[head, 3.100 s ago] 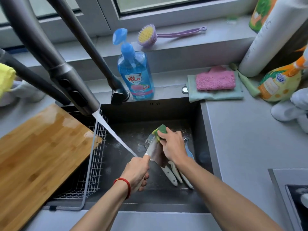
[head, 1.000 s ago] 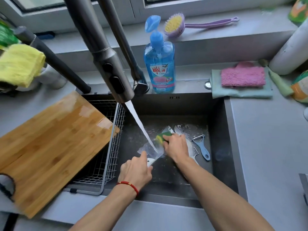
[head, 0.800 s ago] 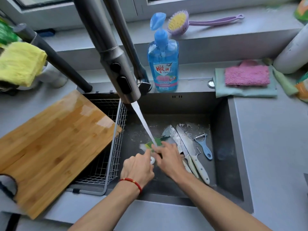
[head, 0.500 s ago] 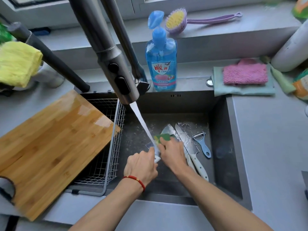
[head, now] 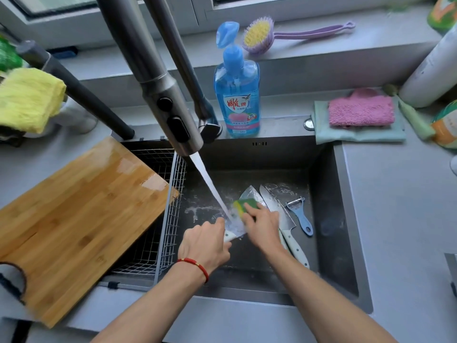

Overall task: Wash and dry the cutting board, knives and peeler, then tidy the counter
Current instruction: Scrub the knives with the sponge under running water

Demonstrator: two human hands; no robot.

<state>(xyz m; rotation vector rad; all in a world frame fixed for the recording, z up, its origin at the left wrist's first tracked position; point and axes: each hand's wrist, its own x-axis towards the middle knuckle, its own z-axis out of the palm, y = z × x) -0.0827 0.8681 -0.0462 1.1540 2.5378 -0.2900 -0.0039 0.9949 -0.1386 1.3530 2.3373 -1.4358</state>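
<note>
In the dark sink [head: 329, 219], my left hand [head: 205, 243] grips the white handle of a knife [head: 235, 227] whose blade sits under the running water. My right hand [head: 262, 225] holds a green and yellow sponge [head: 243, 205] against that blade. Two more white-handled knives [head: 277, 206] lie on the sink floor just right of my hands. A blue peeler [head: 300, 216] lies beside them. The wet wooden cutting board [head: 74, 214] rests at the left, partly over a wire basket [head: 170, 219].
The grey faucet [head: 158, 78] pours water into the sink. A blue soap bottle [head: 237, 95] stands behind the sink, a purple brush [head: 259, 35] on the sill. Pink cloth [head: 361, 110] on a green cloth lies back right. A yellow cloth [head: 27, 97] hangs at the left.
The sponge in my right hand has slid back and forth along the held blade and now sits farther up it. My left hand has kept its grip under the stream.
</note>
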